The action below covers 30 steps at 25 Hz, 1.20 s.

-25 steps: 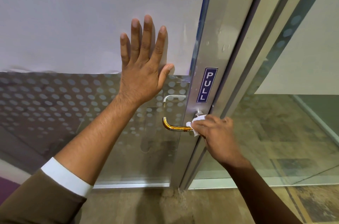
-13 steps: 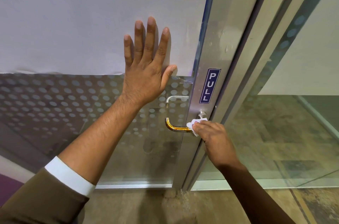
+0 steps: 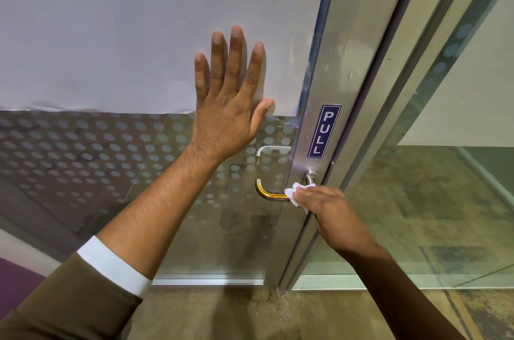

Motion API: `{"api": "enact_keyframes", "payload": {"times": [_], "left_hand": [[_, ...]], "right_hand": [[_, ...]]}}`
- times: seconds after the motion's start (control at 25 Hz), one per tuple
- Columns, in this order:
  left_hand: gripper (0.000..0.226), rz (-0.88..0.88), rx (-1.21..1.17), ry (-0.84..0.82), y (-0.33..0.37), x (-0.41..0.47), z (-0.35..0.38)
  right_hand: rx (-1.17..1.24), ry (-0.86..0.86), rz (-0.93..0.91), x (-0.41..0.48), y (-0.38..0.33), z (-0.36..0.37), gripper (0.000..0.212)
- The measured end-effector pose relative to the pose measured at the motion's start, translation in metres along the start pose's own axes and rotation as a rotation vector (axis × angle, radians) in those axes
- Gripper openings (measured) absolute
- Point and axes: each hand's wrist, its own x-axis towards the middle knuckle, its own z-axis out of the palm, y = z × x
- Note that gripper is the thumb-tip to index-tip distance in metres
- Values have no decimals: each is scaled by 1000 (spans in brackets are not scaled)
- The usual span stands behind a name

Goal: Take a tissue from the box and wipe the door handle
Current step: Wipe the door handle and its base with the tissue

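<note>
A curved metal door handle [image 3: 267, 193] juts left from the aluminium door frame [image 3: 328, 89] at mid height. My right hand [image 3: 328, 209] is closed around the handle's inner end, with a crumpled white tissue [image 3: 292, 192] pressed between fingers and handle. My left hand [image 3: 228, 106] lies flat on the glass door [image 3: 139, 33], fingers spread and pointing up, holding nothing. The tissue box is out of view.
A blue PULL sign [image 3: 324, 131] is stuck on the frame above the handle. A second handle [image 3: 271, 149] shows through the dotted glass. A fixed glass panel [image 3: 417, 200] stands to the right. Tan floor [image 3: 222, 317] lies below.
My right hand with the tissue has slid a little along the handle, staying near its inner end. My left hand stays pressed flat on the glass.
</note>
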Motion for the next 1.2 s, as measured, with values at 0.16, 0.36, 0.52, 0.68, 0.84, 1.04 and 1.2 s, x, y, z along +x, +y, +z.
{"api": "enact_keyframes", "payload": {"times": [0.16,0.36,0.52,0.68,0.84,1.04,1.2], "left_hand": [[86,5,1,28,-1,0,3],[86,11,20,43,-2,0,5],[86,1,-3,64,0,1,6],[86,11,10,66,-1,1,4],[84,20,37,67,-1,0,2],[85,14,24,71,-1,2,1],[88,22,15,57,-1,0,3]], "right_hand": [[-157,43,-76,17,-8,-1,6],[-117,200,-47,-1,2,7,58],[-102,96,-44,9,-6,8,45],[-79,174,-15,4,-23,30,49],[-184,294,-98,5,-4,29,38],[-213,271,-112,15,-19,39,28],[-250,277,-86,11,-11,32,23]]}}
